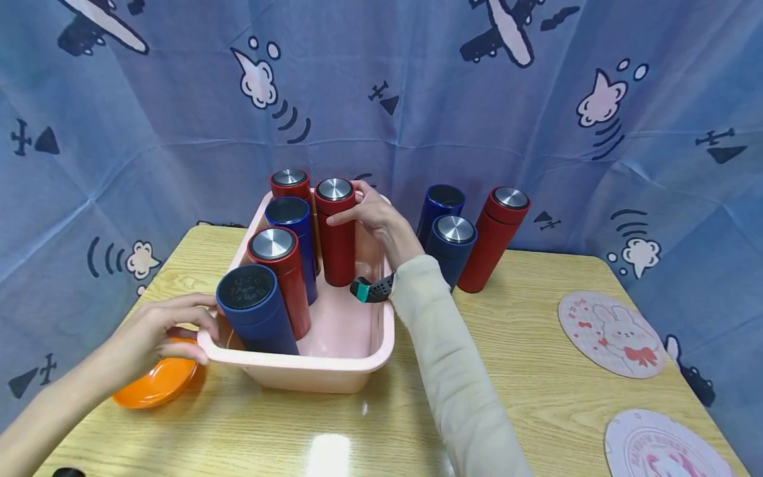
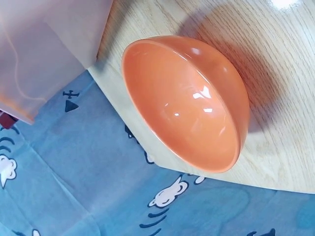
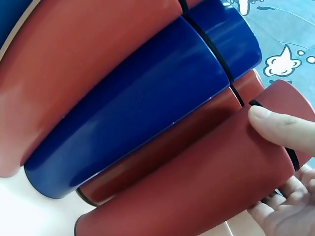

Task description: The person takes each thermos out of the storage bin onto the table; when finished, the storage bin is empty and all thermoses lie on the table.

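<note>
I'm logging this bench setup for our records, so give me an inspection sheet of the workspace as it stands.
Surface: wooden table, light grain, glare spot near the front edge.
Job's things: pink tub holding five upright flasks, three red and two blue; three more flasks stand on the table behind it, two blue and one red.
Clutter: orange bowl at the table's left edge; two round bunny mats on the right.
Hands: right hand grips the red flask in the tub; left hand holds the tub's rim.
Cables: nothing seen.
Surroundings: blue cloth backdrop printed with planes and clouds.
</note>
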A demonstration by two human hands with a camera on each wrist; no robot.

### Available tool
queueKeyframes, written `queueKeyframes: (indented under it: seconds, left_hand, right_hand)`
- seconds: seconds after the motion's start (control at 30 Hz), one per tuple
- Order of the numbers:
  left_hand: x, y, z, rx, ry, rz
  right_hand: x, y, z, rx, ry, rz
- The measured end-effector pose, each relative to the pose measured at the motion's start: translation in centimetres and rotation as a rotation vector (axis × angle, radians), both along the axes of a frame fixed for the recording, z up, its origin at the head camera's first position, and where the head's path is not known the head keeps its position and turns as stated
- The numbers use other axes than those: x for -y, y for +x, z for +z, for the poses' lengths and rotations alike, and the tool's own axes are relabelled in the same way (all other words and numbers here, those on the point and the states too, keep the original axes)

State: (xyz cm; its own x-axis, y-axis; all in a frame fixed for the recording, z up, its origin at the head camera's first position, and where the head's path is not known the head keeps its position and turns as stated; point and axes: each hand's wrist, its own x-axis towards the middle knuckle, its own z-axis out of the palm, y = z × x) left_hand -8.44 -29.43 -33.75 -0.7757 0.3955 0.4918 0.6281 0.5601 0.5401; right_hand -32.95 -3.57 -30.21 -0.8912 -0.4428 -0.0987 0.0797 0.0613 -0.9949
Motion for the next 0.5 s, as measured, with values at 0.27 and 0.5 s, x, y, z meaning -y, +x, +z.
queueKeyframes:
  seconds: [0.27,0.5]
  left_hand:
    - [0.0,0.0,0.0,-0.011,-0.025,0.004]
    - [0.0,-0.1,0.1,-0.009,-0.031,-0.001]
  right_hand:
    - [0.0,0.3,0.4,0.016,0.083,-0.056]
    - [-0.1,1.0,1.5,0.038,0.101,-0.109]
